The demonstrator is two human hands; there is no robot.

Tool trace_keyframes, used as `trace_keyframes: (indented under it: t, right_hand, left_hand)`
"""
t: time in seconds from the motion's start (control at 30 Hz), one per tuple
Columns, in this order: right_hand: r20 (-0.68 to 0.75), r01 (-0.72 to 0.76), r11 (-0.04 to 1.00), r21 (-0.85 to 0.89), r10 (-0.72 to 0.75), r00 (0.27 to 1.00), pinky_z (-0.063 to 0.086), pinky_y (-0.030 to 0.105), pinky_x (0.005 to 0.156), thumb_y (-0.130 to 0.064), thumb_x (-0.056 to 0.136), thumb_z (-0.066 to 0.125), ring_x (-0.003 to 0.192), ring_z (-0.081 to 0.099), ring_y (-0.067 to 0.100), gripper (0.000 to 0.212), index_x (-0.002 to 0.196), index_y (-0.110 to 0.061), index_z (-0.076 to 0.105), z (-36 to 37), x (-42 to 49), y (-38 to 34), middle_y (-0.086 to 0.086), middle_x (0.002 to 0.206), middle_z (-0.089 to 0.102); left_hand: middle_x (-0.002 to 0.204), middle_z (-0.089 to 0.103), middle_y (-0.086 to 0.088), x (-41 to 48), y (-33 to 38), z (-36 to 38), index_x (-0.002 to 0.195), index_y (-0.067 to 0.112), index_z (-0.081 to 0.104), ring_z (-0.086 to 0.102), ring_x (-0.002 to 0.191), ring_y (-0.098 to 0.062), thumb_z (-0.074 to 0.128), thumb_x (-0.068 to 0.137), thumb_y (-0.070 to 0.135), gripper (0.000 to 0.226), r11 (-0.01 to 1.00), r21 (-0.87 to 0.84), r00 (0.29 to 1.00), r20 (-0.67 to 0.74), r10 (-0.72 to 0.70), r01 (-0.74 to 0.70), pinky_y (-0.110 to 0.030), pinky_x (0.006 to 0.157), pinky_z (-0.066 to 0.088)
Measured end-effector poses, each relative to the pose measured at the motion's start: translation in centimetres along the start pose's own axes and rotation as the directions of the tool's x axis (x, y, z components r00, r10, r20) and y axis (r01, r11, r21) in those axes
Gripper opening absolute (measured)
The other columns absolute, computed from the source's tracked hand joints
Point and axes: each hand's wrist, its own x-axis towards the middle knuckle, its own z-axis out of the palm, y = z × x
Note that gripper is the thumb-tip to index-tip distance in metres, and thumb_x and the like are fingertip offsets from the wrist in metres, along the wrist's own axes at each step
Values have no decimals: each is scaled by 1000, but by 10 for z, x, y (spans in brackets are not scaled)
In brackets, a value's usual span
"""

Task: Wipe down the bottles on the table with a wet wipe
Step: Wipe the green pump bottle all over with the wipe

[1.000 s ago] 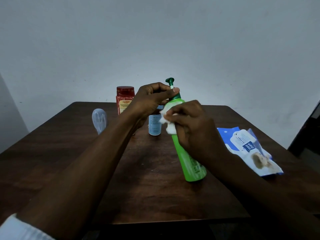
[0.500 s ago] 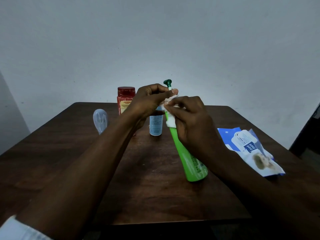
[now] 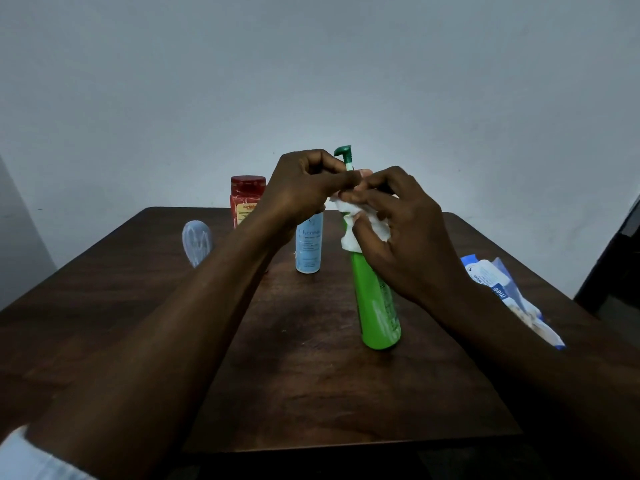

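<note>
A tall green pump bottle [image 3: 377, 299] stands slightly tilted on the dark wooden table [image 3: 311, 375], its dark green pump head at the top. My left hand [image 3: 304, 188] pinches the pump's thin neck just below the head. My right hand [image 3: 405, 233] holds a crumpled white wet wipe [image 3: 360, 223] pressed round the bottle's shoulder. Behind the hands stand a light blue bottle [image 3: 309, 247] and a red-lidded jar [image 3: 246, 199], both partly hidden by my left arm.
A translucent pale blue bottle [image 3: 196, 241] stands at the back left. A blue and white wet-wipe pack [image 3: 509, 292] lies at the right, partly under my right forearm. The table's front edge runs close to me.
My right hand has slid the wipe up from the bottle's upper body to its shoulder and neck. The bottle has tipped a little more upright. My left hand kept its hold on the pump.
</note>
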Motion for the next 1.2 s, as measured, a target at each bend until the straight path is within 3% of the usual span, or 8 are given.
trace_keyframes:
  t: [0.13, 0.37, 0.47, 0.63, 0.77, 0.87, 1.07, 1.2]
  right_hand:
    - [66, 49, 995, -84, -43, 997, 33, 11, 90, -6, 85, 61, 107, 52, 22, 37, 120, -13, 70, -1, -5, -2, 7, 120, 59]
    - [102, 232, 965, -120, -221, 970, 46, 33, 90, 4, 85, 63, 103, 57, 30, 28, 111, -1, 72, -4, -34, 8, 12, 120, 65]
    - [127, 261, 961, -90, -249, 960, 48, 31, 91, 8, 83, 67, 102, 61, 30, 27, 108, 0, 74, -2, -58, 16, 13, 113, 68]
    - [-32, 168, 986, -5, -168, 985, 49, 25, 86, 8, 82, 71, 95, 62, 23, 28, 107, -4, 75, -9, -53, 16, 14, 107, 67]
    - [-114, 115, 993, -23, -117, 987, 50, 27, 91, 7, 83, 70, 102, 64, 24, 30, 110, -6, 74, -12, -19, 7, 9, 109, 69]
    - [-77, 145, 988, -44, -148, 986, 46, 25, 94, 1, 85, 66, 103, 61, 25, 24, 106, -7, 76, -10, -4, 5, 4, 108, 72]
    - [-24, 246, 966, -74, -248, 968, 46, 31, 100, 7, 83, 70, 108, 58, 31, 31, 113, -3, 73, -1, -25, 18, 6, 119, 70]
    - [30, 254, 967, 21, -255, 966, 44, 26, 101, 11, 79, 72, 107, 58, 27, 33, 109, -2, 74, 9, -51, 22, 5, 117, 71]
  left_hand:
    - [71, 67, 0, 0, 2, 0, 75, 16, 68, 61, 72, -11, 81, 80, 19, 14, 1000, -10, 1000, 5, -14, 14, -37, 72, 48]
    - [93, 76, -10, 1, 7, 1, 89, 4, 70, 71, 77, -11, 89, 70, 31, 38, 998, 30, 998, 17, -57, 56, -46, 86, 57]
    - [96, 77, -9, 1, 6, 1, 84, 12, 68, 72, 77, -8, 89, 70, 31, 31, 997, 42, 998, 24, -60, 59, -38, 78, 53]
    - [87, 76, -4, 2, 11, 6, 86, 11, 68, 69, 70, -2, 89, 70, 31, 33, 997, 40, 997, 40, -70, 69, -34, 74, 51]
    - [76, 70, -3, 3, 12, 11, 82, 12, 69, 63, 69, -9, 89, 70, 29, 29, 997, 14, 996, 55, -71, 70, -33, 69, 50]
    - [73, 64, -4, 4, 13, 15, 79, 11, 70, 59, 67, -12, 86, 74, 23, 21, 999, -13, 998, 54, -43, 44, -26, 59, 48]
    - [83, 71, -7, 11, 3, 10, 90, -2, 72, 64, 73, -12, 87, 73, 26, 36, 999, -13, 998, 52, -42, 42, -31, 68, 54]
    - [89, 77, -2, 16, -4, 3, 101, -2, 71, 70, 78, -7, 87, 74, 29, 44, 996, 1, 994, 61, -93, 93, -32, 77, 60]
